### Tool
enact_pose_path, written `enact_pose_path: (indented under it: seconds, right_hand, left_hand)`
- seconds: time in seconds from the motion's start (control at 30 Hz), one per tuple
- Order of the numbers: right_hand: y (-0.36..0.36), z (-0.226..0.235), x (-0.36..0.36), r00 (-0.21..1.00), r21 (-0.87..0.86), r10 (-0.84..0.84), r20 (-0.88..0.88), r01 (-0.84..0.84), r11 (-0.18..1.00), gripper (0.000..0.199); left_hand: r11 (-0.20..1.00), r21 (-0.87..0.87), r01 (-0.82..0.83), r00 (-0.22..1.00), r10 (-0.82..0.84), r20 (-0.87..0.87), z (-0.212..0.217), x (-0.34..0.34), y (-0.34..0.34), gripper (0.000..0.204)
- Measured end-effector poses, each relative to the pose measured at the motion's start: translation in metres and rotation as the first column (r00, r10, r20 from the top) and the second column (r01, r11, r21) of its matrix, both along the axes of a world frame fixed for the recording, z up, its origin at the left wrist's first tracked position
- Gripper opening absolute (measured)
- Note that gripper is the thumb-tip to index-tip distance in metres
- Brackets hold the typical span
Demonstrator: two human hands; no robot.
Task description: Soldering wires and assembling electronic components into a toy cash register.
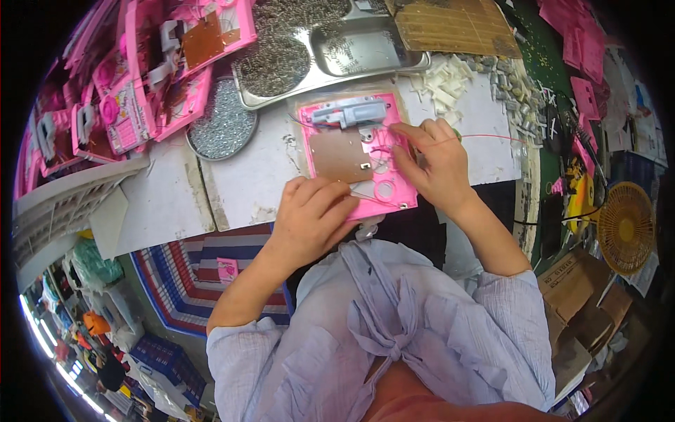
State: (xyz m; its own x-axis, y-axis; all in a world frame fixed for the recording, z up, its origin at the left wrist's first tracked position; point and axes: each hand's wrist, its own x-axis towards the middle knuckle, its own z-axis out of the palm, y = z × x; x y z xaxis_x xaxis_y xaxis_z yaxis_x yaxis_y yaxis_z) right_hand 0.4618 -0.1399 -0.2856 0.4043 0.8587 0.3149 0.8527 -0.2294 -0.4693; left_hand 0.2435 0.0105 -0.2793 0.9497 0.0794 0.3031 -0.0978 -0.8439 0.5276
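Observation:
A pink plastic casing (362,205) lies on the worktable in front of me, its inside facing up. It carries a brown circuit board (341,156), a grey plastic part (355,111) along the far edge and several thin wires. My left hand (309,214) grips the casing's near left edge, fingers curled over the board's near end. Over the casing's right side, my right hand (439,162) has its thumb and index finger bent at the wires. A thin red wire (492,136) runs out from its fingers to the right; the fingertips' exact hold is hard to see.
A metal tray (330,84) with small metal parts stands behind the casing, beside a round dish (223,123) of tiny silvery pieces. More pink casings (130,105) are piled at the left. White plastic parts (446,84) and cardboard (457,27) lie back right. A fan (626,228) stands right.

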Motion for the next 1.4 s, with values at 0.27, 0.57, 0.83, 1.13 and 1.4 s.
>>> enact_pose_path:
  seconds: [0.27, 0.57, 0.83, 1.13, 1.4]
  right_hand:
    - [0.007, -0.016, 0.018, 0.973, 0.050, 0.046, -0.228, -0.035, 0.998, 0.025]
    - [0.017, -0.021, 0.005, 0.697, -0.050, -0.204, -0.688, 0.235, 0.971, 0.025]
    - [-0.009, 0.038, -0.008, 0.671, 0.240, 0.551, -0.496, -0.504, 0.830, 0.009]
    - [0.044, -0.006, 0.006, 0.990, 0.065, -0.063, 0.124, 0.055, 0.996, 0.018]
    - [0.044, -0.016, -0.004, 0.991, 0.191, -0.097, 0.095, 0.078, 0.978, 0.011]
  left_hand:
    - [0.998, 0.055, 0.012, 1.000, -0.012, -0.009, -0.013, 0.001, 0.010, 0.038]
    - [0.998, -0.025, -0.062, 0.996, 0.060, -0.071, -0.002, 0.005, 0.001, 0.039]
    - [0.998, -0.064, 0.009, 0.999, -0.006, 0.044, -0.010, 0.035, -0.024, 0.030]
    - [0.999, -0.040, 0.004, 0.998, -0.001, 0.070, -0.020, 0.019, -0.024, 0.028]
    - [0.999, -0.039, -0.028, 0.995, 0.032, 0.094, -0.025, 0.020, -0.027, 0.025]
